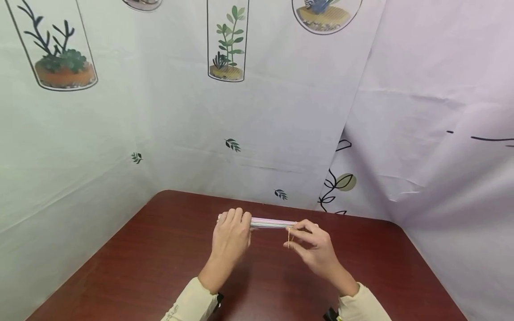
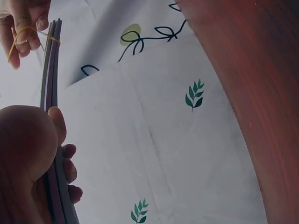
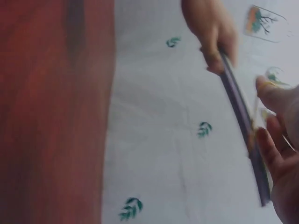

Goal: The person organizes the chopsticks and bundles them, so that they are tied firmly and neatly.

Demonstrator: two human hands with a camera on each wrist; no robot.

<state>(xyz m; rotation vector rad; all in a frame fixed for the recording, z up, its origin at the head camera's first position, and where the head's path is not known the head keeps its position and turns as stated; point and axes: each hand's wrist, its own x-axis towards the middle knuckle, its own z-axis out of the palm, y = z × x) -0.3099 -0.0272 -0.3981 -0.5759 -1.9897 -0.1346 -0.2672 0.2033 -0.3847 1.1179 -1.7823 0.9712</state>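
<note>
A stretched yellow band (image 1: 288, 238) circles level pastel sticks (image 1: 271, 222) near one end.

Your sticks (image 1: 271, 221) are pink and pale blue-green, your band (image 1: 288, 239) is yellow. The white cloth (image 1: 281, 116) carries plant prints.

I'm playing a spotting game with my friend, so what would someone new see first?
Probably the pale sticks, held out by the left hand over the dark red table. Next, the yellow band stretched across the fingers of the right hand, near the sticks' other end. Then perhaps the plant jars pictured high on the white backdrop.
</note>
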